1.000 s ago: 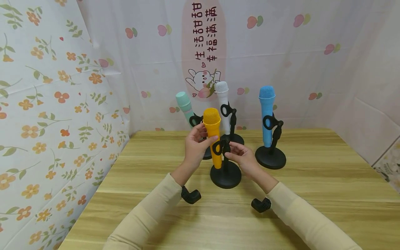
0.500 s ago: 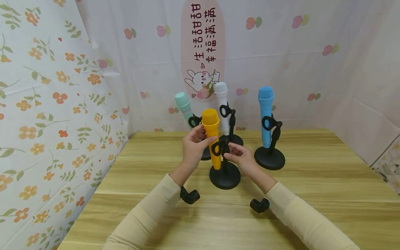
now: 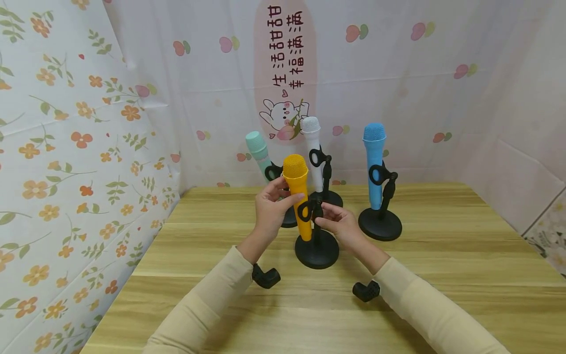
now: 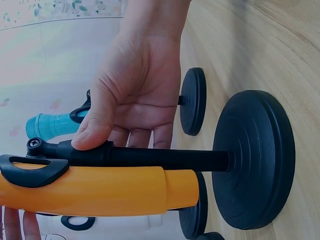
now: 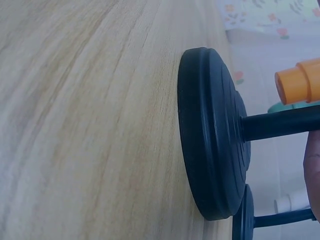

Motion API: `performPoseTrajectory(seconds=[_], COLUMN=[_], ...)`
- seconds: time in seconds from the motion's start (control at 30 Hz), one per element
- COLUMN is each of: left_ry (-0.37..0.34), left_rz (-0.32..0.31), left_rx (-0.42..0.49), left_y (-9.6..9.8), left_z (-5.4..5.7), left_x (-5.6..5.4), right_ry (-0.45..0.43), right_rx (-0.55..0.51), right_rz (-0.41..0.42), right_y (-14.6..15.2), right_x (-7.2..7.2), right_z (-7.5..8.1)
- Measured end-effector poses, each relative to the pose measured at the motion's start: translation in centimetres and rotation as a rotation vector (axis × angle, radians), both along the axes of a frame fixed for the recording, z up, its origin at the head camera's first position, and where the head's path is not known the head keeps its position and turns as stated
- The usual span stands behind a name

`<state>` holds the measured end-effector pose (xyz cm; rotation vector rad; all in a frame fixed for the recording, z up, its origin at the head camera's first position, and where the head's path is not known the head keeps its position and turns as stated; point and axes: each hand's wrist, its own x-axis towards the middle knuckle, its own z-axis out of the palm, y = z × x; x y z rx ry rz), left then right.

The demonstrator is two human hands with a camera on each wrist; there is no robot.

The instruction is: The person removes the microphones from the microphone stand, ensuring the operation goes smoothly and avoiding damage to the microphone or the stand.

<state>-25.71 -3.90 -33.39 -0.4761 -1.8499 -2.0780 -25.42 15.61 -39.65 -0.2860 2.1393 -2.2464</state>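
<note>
And there's your yellow microphone [image 3: 297, 183], textured head on top, smooth body tapering down, nearly upright with a slight lean to your left! The black stand [image 3: 317, 250] is right alongside, its round base flat on the table [image 3: 309, 319], stem upright. The black clip [image 4: 57, 172] touches the body; you can see the microphone's narrow lower end hanging clear of that base.

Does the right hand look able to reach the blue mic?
Probably yes: nothing visible lies between the right hand and the blue mic, though it must likely release the stand it pinches.
</note>
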Motion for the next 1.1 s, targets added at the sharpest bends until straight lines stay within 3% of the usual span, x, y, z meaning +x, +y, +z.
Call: performPoseTrajectory(seconds=[0.2, 0.8, 1.1], left_ry=[0.019, -0.017, 0.015], left_rz=[-0.024, -0.069, -0.072], left_rx=[0.015, 0.073, 0.084], left_y=[-0.10, -0.26, -0.36], left_z=[0.02, 0.41, 0.73], left_x=[-0.04, -0.29, -0.39], right_ry=[-0.005, 0.039, 0.038], right_rx=[0.007, -0.042, 0.012], right_rz=[0.006, 0.037, 0.018], right_y=[0.03, -0.03, 0.12], right_x=[-0.08, 0.14, 0.12], right_z=[-0.05, -0.04, -0.20])
